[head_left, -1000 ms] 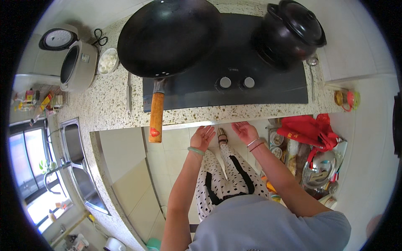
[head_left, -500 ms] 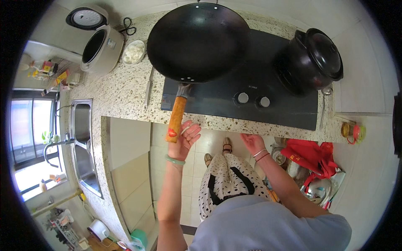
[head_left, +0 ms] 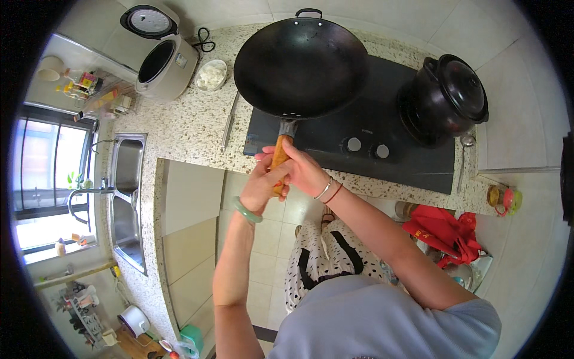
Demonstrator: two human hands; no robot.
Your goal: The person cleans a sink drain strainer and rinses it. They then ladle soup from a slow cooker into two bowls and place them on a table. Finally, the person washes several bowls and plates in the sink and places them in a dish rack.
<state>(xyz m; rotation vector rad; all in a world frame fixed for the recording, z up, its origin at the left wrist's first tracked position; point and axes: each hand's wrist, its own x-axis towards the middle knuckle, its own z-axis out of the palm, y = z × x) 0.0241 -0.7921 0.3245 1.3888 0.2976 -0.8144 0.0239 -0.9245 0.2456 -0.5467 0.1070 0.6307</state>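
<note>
A large black wok (head_left: 302, 69) sits over the left part of the black glass cooktop (head_left: 341, 164), its wooden handle (head_left: 280, 157) pointing toward me. My left hand (head_left: 262, 186) is closed around the handle's near end, a green bangle on its wrist. From the right, my right hand (head_left: 306, 173) closes on the same handle, its thumb lying along the top; the two hands overlap, so part of the grip is hidden. Inside, the wok holds no food.
A lidded black pot (head_left: 442, 99) stands on the cooktop's right side. To the wok's left are a bowl of white food (head_left: 211, 76), an open rice cooker (head_left: 164, 66) and a thin metal utensil (head_left: 229, 128). A sink (head_left: 128, 161) lies farther left; a red bag (head_left: 439, 230) is below right.
My right hand has moved up and left from beside the counter edge onto the wok handle. My left hand, earlier open beneath the handle, is now closed around it.
</note>
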